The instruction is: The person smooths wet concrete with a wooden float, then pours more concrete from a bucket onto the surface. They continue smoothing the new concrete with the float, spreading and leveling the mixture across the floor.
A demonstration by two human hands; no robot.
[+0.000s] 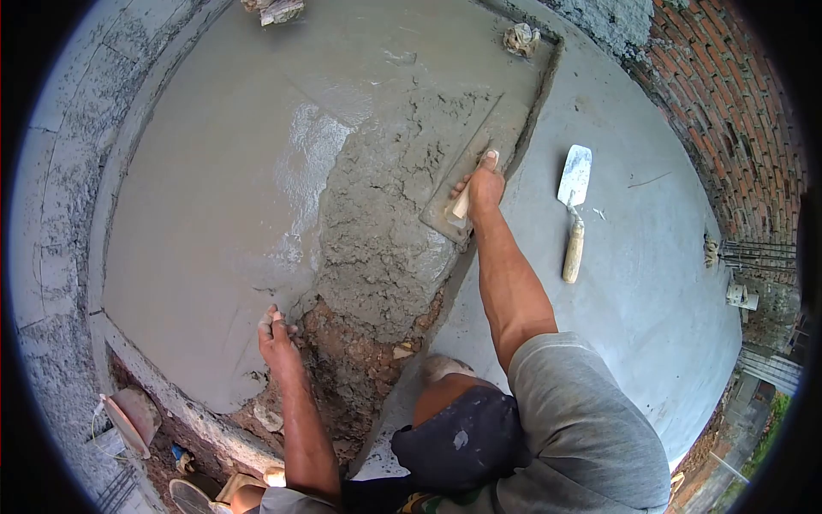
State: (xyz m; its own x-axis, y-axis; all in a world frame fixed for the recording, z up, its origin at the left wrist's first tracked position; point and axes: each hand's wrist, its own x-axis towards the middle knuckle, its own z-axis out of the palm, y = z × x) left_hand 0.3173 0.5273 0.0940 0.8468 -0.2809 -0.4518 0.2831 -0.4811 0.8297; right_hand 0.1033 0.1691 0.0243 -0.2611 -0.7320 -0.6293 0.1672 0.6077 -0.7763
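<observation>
My right hand (485, 186) is wrapped round the light wooden handle of a rectangular finishing trowel (446, 199). The blade, smeared with grey mortar, lies flat along the right edge of rough wet concrete (377, 214). Above the smooth wet concrete (197, 240), near the border with bare soil and rubble (347, 364), is my left hand (278, 341). Its fingers are pinched together, and whatever they may hold is too small to make out. A pointing-style hand trowel (574, 201) with a wooden handle rests on the grey slab to the right, away from both hands.
A raised finished slab (651, 283) runs along the right, with a brick wall (728, 111) beyond it. Concrete blocks (64, 206) border the left. Crumpled lumps (521, 39) sit at the far edge. A tilted bucket (133, 420) stands at the lower left.
</observation>
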